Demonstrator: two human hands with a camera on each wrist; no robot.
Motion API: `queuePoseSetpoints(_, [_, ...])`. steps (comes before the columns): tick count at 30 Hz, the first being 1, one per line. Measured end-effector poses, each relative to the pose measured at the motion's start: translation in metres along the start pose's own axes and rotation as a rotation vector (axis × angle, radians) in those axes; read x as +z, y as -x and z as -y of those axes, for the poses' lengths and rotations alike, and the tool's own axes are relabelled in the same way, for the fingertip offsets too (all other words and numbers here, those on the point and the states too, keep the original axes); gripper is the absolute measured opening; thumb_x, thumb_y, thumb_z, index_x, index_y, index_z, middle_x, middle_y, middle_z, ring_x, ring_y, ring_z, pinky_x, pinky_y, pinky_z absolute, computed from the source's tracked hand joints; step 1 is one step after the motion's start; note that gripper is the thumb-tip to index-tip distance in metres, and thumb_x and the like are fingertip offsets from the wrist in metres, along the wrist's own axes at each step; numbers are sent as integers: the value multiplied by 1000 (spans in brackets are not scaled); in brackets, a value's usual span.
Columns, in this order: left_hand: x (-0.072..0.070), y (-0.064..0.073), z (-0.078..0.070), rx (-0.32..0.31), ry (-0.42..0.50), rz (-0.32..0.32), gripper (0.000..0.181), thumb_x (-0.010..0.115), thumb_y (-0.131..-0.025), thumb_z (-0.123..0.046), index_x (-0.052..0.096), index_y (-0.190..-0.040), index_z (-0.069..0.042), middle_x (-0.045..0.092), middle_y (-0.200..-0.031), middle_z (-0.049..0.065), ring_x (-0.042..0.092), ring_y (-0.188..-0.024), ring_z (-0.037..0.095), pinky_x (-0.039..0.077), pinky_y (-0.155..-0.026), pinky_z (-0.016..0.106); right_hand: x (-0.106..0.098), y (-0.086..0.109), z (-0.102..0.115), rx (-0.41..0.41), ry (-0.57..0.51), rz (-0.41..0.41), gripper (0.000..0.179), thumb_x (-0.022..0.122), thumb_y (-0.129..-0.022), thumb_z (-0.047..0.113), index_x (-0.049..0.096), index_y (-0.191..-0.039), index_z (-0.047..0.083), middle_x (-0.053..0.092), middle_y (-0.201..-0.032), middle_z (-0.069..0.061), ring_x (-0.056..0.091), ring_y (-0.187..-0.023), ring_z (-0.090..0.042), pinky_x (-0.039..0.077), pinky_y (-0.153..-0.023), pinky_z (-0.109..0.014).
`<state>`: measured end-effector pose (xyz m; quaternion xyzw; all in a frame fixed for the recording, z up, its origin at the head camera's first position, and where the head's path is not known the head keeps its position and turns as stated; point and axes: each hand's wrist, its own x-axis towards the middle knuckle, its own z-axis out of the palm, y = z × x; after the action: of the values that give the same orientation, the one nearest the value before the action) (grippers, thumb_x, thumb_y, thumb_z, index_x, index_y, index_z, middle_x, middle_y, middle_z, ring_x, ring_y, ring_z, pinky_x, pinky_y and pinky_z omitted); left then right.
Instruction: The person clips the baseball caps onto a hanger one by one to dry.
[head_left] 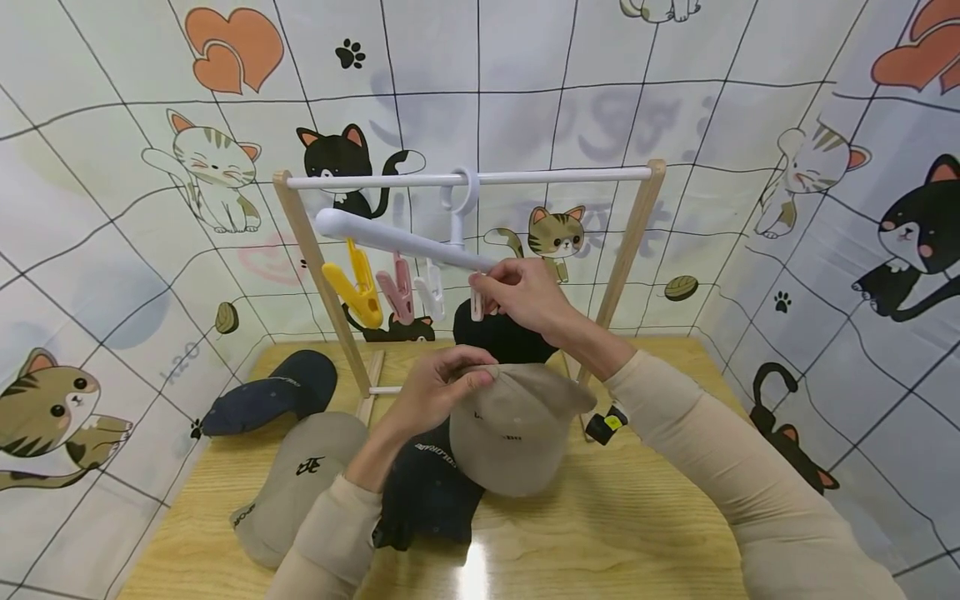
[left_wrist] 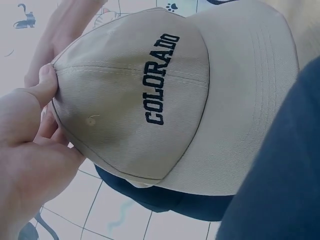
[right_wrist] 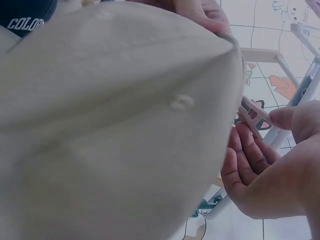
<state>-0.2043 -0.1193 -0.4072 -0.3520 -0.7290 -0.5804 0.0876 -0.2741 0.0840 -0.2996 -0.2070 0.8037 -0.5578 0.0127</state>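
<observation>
My left hand (head_left: pixel 431 392) pinches the crown of a beige cap (head_left: pixel 513 446) between thumb and fingers, holding it in front of the rack. In the left wrist view the cap's COLORADO lettering (left_wrist: pixel 159 82) faces the camera. My right hand (head_left: pixel 528 296) pinches a pale pink clothespin (head_left: pixel 477 300) just under the light-purple hanger (head_left: pixel 397 238). The right wrist view shows this clothespin (right_wrist: pixel 254 114) between thumb and fingers, beyond the cap's fabric. Yellow (head_left: pixel 356 287), pink (head_left: pixel 397 287) and white (head_left: pixel 431 290) clothespins hang along the hanger's left part.
The hanger hooks over the white rod (head_left: pixel 555 176) of a wooden-sided rack (head_left: pixel 633 242). A black cap (head_left: pixel 498 340) is behind my hands. A navy cap (head_left: pixel 427 500), another beige cap (head_left: pixel 330 450) and a dark blue cap (head_left: pixel 288 392) lie on the table (head_left: pixel 615 525). A small black-and-yellow item (head_left: pixel 606 425) lies right.
</observation>
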Motion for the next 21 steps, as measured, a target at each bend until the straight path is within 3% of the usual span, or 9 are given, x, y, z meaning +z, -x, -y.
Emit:
queuePoseSetpoints(4, [-6, -4, 1, 26, 20, -33, 18, 79, -102, 0, 77, -119, 5, 79, -111, 27, 73, -97, 0, 61, -88, 18, 1, 0, -1, -1, 0, -7, 29, 76, -109, 33, 82, -109, 5, 82, -90, -5, 76, -83, -17, 59, -77, -33])
queuePoseSetpoints(9, [-15, -8, 4, -23, 16, -86, 18, 79, -103, -1, 76, -120, 4, 80, -108, 26, 73, -93, 1, 60, -85, 19, 2, -1, -1, 0, -17, -7, 27, 77, -109, 33, 82, -107, 6, 82, -89, -3, 77, -82, -17, 60, -75, -32])
queuePoseSetpoints(11, [-17, -9, 5, -53, 19, -106, 18, 79, -103, 0, 76, -120, 4, 82, -107, 19, 73, -92, 1, 60, -83, 20, 3, 0, 0, 0, -21, -8, 26, 77, -108, 32, 82, -107, 6, 82, -88, -2, 77, -82, -17, 60, -75, -31])
queuePoseSetpoints(17, [-24, -13, 7, -114, 61, -148, 19, 78, -104, 1, 76, -121, 9, 81, -106, -15, 76, -97, -1, 60, -85, 20, 2, 0, 0, 6, -33, 1, 26, 76, -109, 32, 82, -106, 7, 81, -89, 0, 76, -84, -17, 60, -77, -30])
queuePoseSetpoints(21, [-28, -14, 11, -134, 74, -167, 22, 77, -105, -2, 74, -122, 12, 79, -110, -20, 77, -105, 0, 62, -90, 19, 2, 0, -1, -3, -47, 4, 24, 76, -109, 30, 82, -106, 7, 81, -88, 0, 76, -84, -17, 60, -76, -29])
